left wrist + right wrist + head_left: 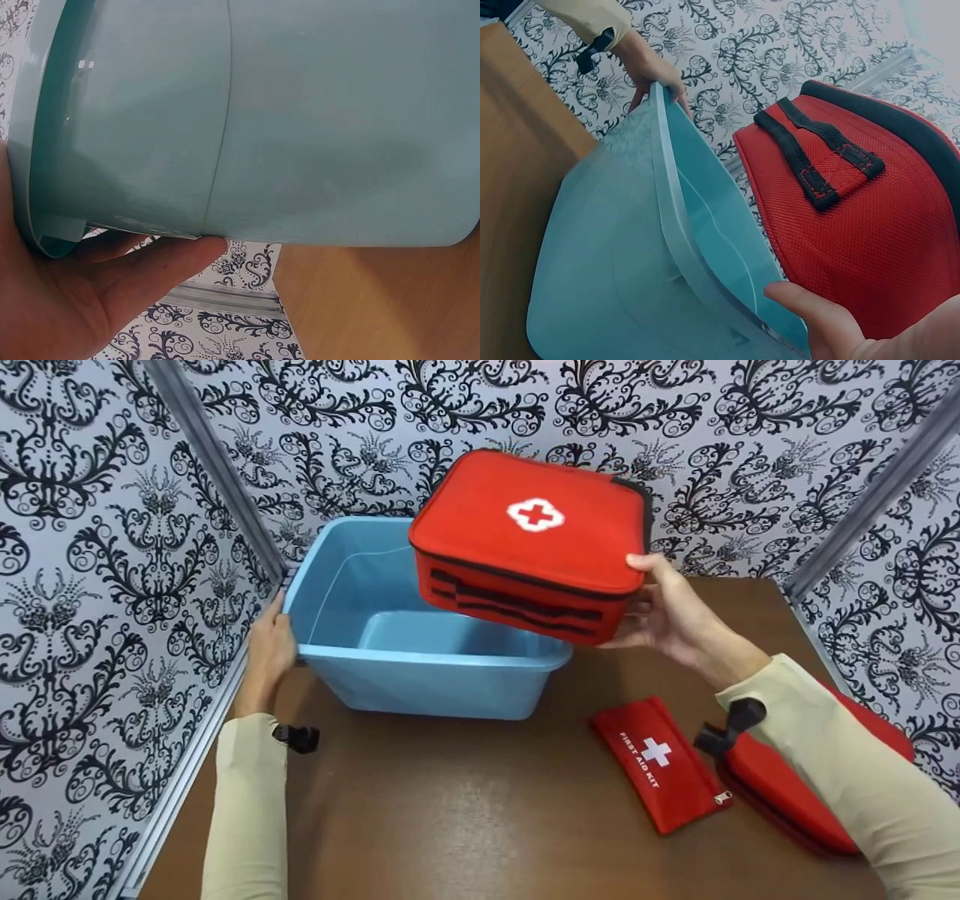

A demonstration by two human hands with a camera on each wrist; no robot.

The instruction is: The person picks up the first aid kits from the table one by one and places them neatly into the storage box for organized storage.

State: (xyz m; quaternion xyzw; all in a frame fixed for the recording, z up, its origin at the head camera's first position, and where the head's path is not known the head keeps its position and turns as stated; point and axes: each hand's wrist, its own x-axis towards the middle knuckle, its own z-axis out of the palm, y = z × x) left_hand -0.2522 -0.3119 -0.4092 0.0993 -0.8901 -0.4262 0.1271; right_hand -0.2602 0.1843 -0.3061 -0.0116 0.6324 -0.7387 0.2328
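Observation:
A light blue plastic tub stands at the back left, tilted a little in the head view. My left hand grips its left rim, and in the left wrist view the fingers reach under that rim along the outer wall. My right hand holds a boxy red first aid bag by its right end, thumb on top. The bag has a white cross emblem, black piping and a black strap handle. It hangs over the tub's right part, covering the rim there in the head view.
On the brown table, a flat red first aid pouch with a zip lies at the right. Beside it is another red case, partly hidden under my right sleeve. Patterned walls close in the back and sides.

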